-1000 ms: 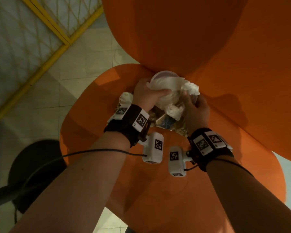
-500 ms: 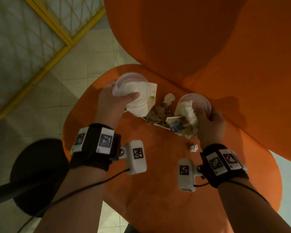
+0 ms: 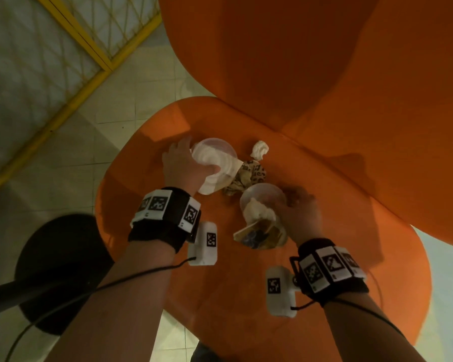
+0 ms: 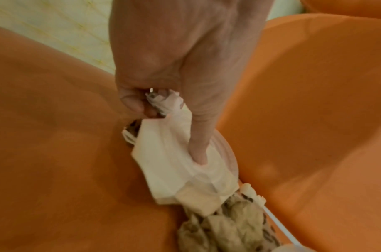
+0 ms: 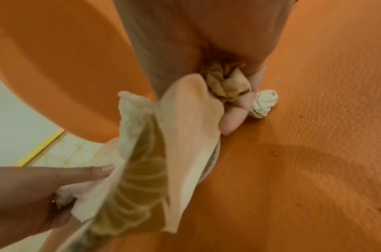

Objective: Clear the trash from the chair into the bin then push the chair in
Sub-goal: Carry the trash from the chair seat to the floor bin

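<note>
Trash sits mid-seat on the orange chair (image 3: 324, 296). Left hand (image 3: 183, 168) clamps a clear lid (image 3: 215, 155) with tissue; right hand (image 3: 298, 212) grips a cup (image 3: 262, 199) and wrappers. Best gather the crumpled paper (image 3: 246, 176) and the wad (image 3: 259, 148) at twelve o'clock before lifting.

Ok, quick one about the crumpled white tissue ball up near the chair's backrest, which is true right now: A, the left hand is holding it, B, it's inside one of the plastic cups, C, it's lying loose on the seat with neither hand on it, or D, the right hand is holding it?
C: the tissue ball lies on the orange seat, clear of the left hand and right hand, which each grip other trash.
</note>
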`<state>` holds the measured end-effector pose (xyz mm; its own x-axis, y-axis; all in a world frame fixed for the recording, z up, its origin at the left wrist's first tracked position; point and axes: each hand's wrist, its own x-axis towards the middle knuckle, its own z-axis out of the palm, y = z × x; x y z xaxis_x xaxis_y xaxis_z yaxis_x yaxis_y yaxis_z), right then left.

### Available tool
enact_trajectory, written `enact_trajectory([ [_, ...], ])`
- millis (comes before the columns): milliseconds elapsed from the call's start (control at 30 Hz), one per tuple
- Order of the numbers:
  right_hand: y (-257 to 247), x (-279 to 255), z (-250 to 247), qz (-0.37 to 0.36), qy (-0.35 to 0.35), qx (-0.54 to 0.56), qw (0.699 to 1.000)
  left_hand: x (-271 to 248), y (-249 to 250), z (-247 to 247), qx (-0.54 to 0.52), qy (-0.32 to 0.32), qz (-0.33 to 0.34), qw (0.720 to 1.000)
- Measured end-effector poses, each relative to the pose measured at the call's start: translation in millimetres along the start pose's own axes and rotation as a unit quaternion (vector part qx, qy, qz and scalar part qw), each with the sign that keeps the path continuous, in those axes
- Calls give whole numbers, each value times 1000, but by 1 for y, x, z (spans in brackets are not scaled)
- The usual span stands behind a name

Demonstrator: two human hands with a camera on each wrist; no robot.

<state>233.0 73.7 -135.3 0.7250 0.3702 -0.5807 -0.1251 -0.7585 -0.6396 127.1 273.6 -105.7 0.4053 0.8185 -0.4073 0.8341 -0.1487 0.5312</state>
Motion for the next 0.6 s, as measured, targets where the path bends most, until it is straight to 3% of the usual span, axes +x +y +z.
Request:
enact_trajectory([
  [67,1,-1,3,-4,1,-16,1000,2,-5,1,12,-8,5,1000],
  [233,0,0,-4,11,-3,5,1000,1,-9,-5,-130,-30,4,991],
  [433,6,-7,-22,23,2,67,997,-8,0,-26,-231,-12,16,973],
  [500,9,-13,-33,32,1,79,996,-13,4,-32,-244,-50,27,968],
  [600,18,-21,-48,46,-15,79,996,-18,14,-30,-183,-164,51,968],
])
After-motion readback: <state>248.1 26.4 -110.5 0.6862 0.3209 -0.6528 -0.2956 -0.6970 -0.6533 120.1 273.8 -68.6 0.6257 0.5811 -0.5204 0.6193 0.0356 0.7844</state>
